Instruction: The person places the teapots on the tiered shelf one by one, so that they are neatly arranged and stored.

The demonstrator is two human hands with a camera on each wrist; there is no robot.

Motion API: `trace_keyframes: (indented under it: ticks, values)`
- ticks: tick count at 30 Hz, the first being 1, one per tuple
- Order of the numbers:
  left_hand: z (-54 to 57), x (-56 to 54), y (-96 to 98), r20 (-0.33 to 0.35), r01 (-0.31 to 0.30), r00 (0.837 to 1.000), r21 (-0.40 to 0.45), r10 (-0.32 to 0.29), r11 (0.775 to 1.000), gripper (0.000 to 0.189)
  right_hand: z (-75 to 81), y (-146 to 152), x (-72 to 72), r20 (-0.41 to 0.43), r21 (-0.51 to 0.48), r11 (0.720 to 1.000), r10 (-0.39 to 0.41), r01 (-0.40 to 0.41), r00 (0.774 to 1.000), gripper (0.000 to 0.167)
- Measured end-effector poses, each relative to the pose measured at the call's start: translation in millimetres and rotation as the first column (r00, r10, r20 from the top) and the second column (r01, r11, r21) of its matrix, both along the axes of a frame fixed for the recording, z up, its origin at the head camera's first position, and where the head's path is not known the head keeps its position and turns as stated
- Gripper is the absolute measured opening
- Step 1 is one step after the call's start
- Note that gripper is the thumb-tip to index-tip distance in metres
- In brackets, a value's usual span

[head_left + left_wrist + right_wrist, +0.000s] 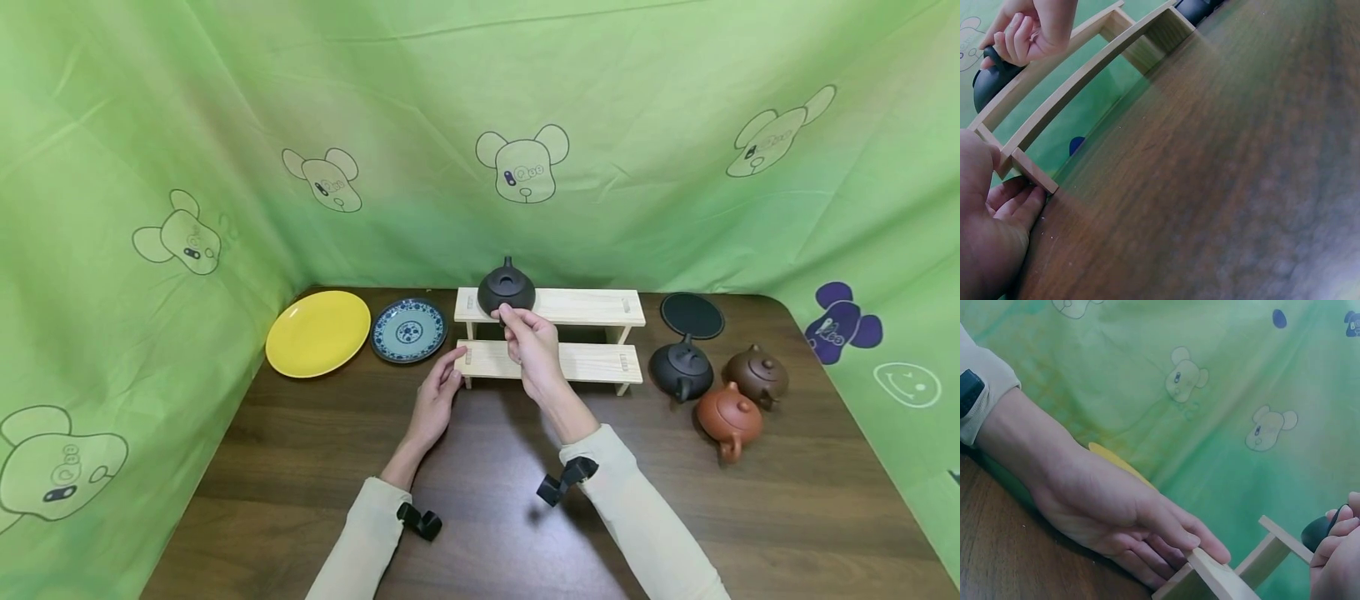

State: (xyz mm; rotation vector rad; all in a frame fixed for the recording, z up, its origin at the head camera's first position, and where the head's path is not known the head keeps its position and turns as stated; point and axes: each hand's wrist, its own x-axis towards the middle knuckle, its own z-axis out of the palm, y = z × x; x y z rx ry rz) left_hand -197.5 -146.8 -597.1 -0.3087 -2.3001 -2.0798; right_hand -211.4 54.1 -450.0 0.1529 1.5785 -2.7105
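A black teapot point(507, 287) is over the left end of the upper shelf point(558, 305) of a pale wooden two-tier stand, its spout toward the backdrop. My right hand point(536, 348) pinches the teapot's handle point(999, 55) between thumb and fingers, as the left wrist view shows. Whether its base fully touches the shelf is hard to tell. My left hand point(437, 398) grips the left end of the lower shelf point(495, 360). In the right wrist view, that hand's thumb and index finger lie at the board's corner, with the other fingers by the leg point(1182, 584).
On the right stand a second black teapot point(681, 372), a brown teapot point(757, 375) and an orange-red teapot point(731, 417). Behind them lies a dark round mat point(692, 316). A yellow plate point(318, 333) and a blue patterned plate point(409, 331) lie left of the stand. Green cloth point(420, 167) encloses the table.
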Motion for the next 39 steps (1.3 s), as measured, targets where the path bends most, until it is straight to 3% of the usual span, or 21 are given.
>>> trace_keyframes:
  ticks: [8, 13, 25, 39]
  values:
    - [1.2, 0.1, 0.5, 0.03, -0.01, 0.999, 0.001, 0.01, 1.0, 0.045, -1.5, 5, 0.4, 0.007, 0.017, 1.0, -0.008, 0.008, 1.0, 0.022]
    - [0.4, 0.1, -0.8, 0.02, -0.001, 1.0, 0.008, 0.001, 1.0, 0.044, -1.8, 7, 1.4, 0.011, 0.023, 1.0, -0.018, 0.018, 1.0, 0.023]
    - [12.5, 8.4, 3.4, -0.05, -0.025, 0.998, -0.037, 0.023, 0.999, 0.042, -6.5, 16, 4.9, 0.007, 0.012, 0.999, -0.038, 0.038, 0.999, 0.019]
    - [10.9, 7.3, 2.9, -0.039, -0.025, 0.999, -0.044, 0.024, 0.999, 0.042, -10.9, 26, 17.2, -0.007, 0.025, 0.999, -0.028, 0.028, 1.0, 0.019]
